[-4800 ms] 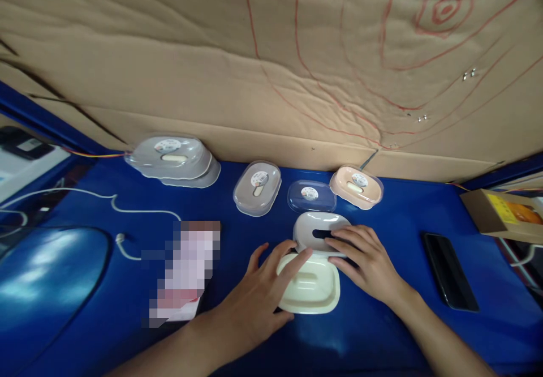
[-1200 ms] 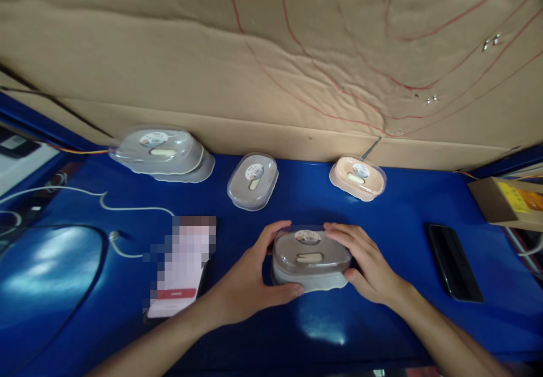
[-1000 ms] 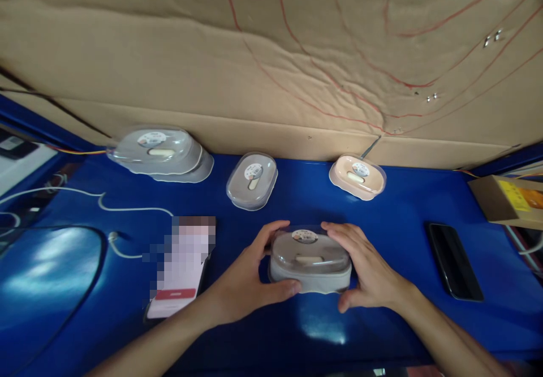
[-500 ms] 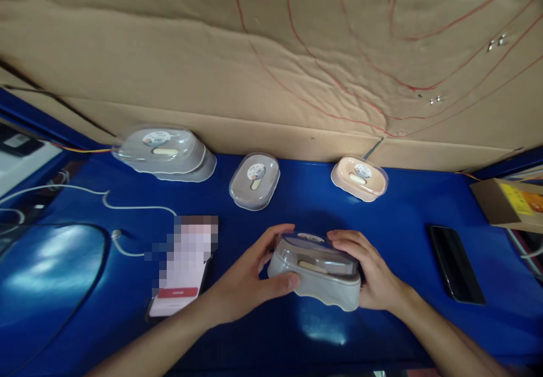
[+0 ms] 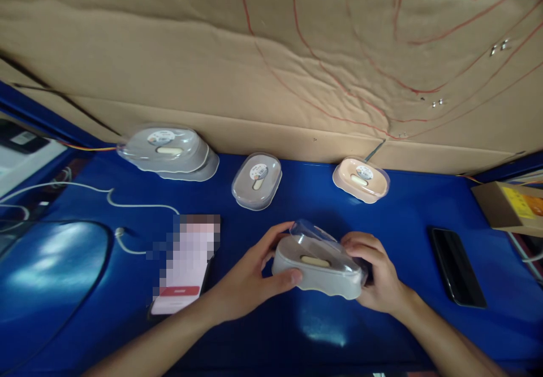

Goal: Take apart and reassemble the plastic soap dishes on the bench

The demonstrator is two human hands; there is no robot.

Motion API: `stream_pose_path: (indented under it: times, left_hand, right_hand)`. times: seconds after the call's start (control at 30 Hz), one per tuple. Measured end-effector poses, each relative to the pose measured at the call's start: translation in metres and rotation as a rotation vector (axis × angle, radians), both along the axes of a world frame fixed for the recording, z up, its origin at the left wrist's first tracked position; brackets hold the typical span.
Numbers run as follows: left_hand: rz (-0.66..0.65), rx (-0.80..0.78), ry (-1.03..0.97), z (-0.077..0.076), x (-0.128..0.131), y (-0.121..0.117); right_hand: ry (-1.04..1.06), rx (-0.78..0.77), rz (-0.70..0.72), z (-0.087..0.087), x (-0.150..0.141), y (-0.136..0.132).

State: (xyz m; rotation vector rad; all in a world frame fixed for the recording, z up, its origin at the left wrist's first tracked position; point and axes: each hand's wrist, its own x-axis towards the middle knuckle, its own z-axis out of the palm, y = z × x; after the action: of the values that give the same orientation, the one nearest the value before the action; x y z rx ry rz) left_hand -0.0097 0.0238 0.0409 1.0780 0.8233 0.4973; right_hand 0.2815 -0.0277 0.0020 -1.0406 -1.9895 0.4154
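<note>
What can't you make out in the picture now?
Head view, held grey box: part of its front wall, covered by the left grip.
Head view, lit phone screen: pixelated out.
Head view, label on the peach box: print too small.
Head view, cardboard box: right end cut off by the picture edge.

left hand (image 5: 250, 279) cupped wide, grasping; right hand (image 5: 377, 272) curled, pinching.

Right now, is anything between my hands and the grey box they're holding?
Nothing visible separates your left hand from the grey box: they touch. By your right hand, the tilted clear cover comes partly between.
</note>
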Motion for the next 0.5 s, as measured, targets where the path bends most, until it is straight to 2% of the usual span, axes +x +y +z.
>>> stream_pose_path:
  times: [0.2, 0.33, 0.5]
  left_hand:
    - [0.001, -0.048, -0.034, -0.004, 0.001, 0.001]
    - [0.006, -0.02, -0.07, -0.009, -0.001, 0.002]
    - [-0.041, -0.034, -0.093, -0.011, -0.001, 0.006]
  right_hand:
    - [0.087, -0.107, 0.085, 0.0, -0.002, 0.0]
    - [0.126, -0.163, 0.137, 0.001, -0.004, -0.001]
    - [0.101, -0.241, 0.203, 0.006, -0.006, -0.001]
